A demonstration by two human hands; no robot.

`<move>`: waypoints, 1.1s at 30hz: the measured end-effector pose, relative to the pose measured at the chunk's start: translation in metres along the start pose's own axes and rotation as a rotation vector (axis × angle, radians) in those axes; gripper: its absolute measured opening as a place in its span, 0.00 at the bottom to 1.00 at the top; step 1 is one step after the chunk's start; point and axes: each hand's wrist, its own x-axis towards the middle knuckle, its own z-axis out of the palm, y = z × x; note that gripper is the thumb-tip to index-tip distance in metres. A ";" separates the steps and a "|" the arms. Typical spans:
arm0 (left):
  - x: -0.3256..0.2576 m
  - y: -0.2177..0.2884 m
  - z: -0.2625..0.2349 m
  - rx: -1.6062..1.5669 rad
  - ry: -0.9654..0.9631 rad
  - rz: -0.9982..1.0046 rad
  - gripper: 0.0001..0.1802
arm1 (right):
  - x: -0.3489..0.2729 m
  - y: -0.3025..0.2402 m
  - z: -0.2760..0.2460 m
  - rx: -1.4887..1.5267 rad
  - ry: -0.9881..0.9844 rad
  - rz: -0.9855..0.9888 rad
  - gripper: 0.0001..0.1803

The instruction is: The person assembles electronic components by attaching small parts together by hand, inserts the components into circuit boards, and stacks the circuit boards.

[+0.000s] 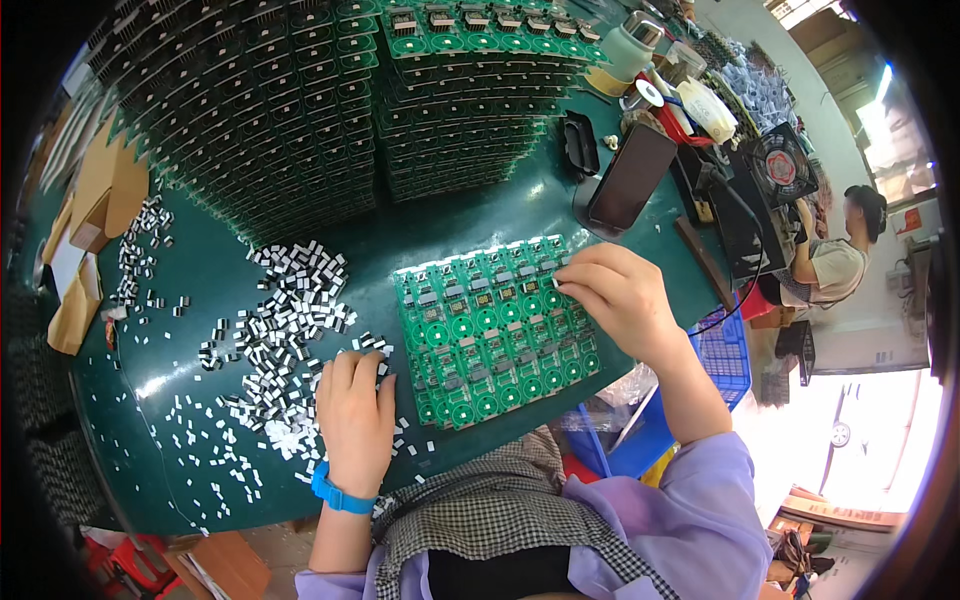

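A panel of green circuit boards (500, 335), with rows of small dark digit displays and round outlines, lies in front of me. At its upper right edge my right hand (630, 305) is closed in a pinch, with a small white piece (557, 284) showing at the fingertips. To the left spreads a heap of small black-and-white block components (290, 320). My left hand (355, 415) lies at the heap's right edge, fingers bent and together over the parts; what they hold is hidden. A blue band (342, 494) circles my left wrist.
Tall stacks of circuit boards (450, 130) stand at the back. White scraps (215, 450) litter the left of the green table. A phone (632, 178), a green flask (630, 48) and a fan (780, 165) are at the right. Another person (838, 258) sits beyond; blue crates (722, 350) stand below.
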 end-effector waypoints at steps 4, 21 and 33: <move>0.003 -0.005 0.001 0.055 0.016 0.069 0.09 | 0.005 -0.001 0.006 -0.065 0.032 -0.089 0.11; -0.017 0.009 -0.026 -1.599 -0.318 -0.337 0.09 | -0.008 -0.071 0.004 0.190 0.014 -0.114 0.17; -0.039 0.027 -0.026 -1.485 -0.312 -0.269 0.07 | -0.034 -0.122 0.052 0.874 0.018 0.187 0.12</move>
